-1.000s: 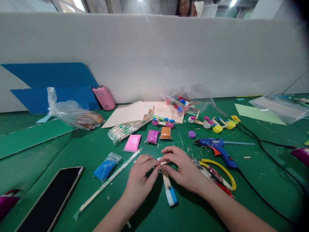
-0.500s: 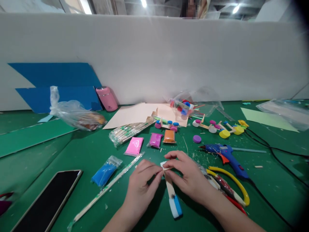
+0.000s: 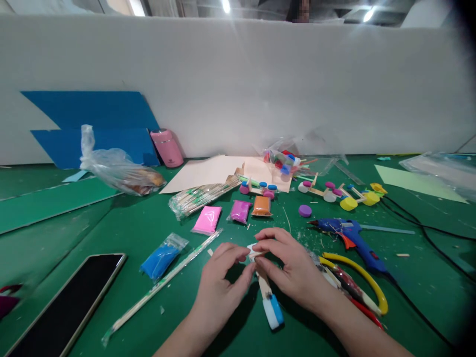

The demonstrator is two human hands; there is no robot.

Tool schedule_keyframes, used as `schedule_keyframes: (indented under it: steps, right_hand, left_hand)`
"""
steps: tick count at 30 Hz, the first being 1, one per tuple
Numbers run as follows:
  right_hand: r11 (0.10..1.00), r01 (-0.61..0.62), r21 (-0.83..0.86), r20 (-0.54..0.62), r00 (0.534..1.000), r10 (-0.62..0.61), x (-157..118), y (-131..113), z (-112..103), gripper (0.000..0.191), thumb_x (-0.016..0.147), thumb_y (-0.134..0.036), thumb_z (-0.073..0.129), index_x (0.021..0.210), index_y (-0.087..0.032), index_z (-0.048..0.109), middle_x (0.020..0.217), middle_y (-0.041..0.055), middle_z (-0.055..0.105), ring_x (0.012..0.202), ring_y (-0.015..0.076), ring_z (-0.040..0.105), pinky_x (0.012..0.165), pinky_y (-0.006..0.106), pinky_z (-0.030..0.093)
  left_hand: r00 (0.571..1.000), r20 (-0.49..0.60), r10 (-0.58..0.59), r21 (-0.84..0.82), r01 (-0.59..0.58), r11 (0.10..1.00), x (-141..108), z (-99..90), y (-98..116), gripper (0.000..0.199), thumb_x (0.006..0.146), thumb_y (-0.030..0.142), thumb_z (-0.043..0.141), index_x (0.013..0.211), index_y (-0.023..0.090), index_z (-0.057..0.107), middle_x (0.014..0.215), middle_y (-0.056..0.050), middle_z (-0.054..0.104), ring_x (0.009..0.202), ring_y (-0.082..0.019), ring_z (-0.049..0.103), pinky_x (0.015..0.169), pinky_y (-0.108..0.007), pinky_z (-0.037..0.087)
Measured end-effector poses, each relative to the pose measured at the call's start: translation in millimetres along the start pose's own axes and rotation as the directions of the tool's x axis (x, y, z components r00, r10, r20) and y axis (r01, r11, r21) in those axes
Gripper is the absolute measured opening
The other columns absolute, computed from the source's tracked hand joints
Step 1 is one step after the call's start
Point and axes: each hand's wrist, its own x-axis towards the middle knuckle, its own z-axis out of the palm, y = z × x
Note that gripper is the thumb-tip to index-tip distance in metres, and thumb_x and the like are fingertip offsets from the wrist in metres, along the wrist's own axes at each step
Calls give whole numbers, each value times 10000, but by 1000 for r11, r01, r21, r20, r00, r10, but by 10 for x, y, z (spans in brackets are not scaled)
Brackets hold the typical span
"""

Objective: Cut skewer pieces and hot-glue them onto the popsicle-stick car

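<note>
A flat wooden craft stick [image 3: 264,285] lies in front of me, with a white and blue bottle-cap-like wheel piece [image 3: 273,312] at its near end. A white piece [image 3: 251,248] shows at its far end, partly covered by my fingers. My right hand [image 3: 286,258] pinches a short thin wooden stick [image 3: 257,255] crosswise over that far end. Just left of it is my left hand [image 3: 225,280], its thumb and forefinger parted around the short stick's left end, without a visible grip.
A blue glue gun [image 3: 353,235] and yellow-handled pliers [image 3: 375,285] lie right. Clay packets, including a blue one [image 3: 159,260], a wrapped stick [image 3: 163,282] and a phone [image 3: 70,302] lie left. Small wheeled models [image 3: 327,193] and a skewer bundle [image 3: 203,196] sit farther back.
My left thumb and forefinger have parted from the short stick, while my right fingers stay on it. The view has shifted slightly.
</note>
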Motion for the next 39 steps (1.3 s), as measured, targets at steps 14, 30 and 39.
schedule_keyframes:
  steps: [14, 30, 39]
  right_hand:
    - [999, 22, 40, -11, 1000, -21, 25, -14, -2, 171, 789, -136, 509, 911, -208, 604, 1015, 57, 516, 977, 172, 489, 823, 302, 409]
    - [955, -288, 64, -358, 887, 292, -113, 77, -380, 81, 776, -296, 528, 799, -220, 513, 868, 39, 626, 781, 182, 580, 658, 284, 450]
    - [615, -713, -338, -522, 686, 508, -880, 651, -1128, 391, 839, -457, 334, 526, -227, 383, 431, -38, 441, 419, 135, 454, 433, 242, 336]
  left_hand:
    - [991, 41, -125, -183, 130, 974, 27, 11, 18, 118, 773, 184, 512, 755, 158, 625, 707, -25, 596, 660, -133, 559, 612, -234, 436]
    - [938, 46, -344, -326, 339, 882, 24, 5, 7, 130, 731, 256, 560, 700, 150, 629, 649, -23, 583, 581, -128, 516, 525, -223, 408]
    - [910, 54, -410, -395, 397, 829, 17, -14, -42, 96, 705, 260, 600, 711, 177, 648, 680, -5, 612, 616, -120, 518, 569, -218, 409]
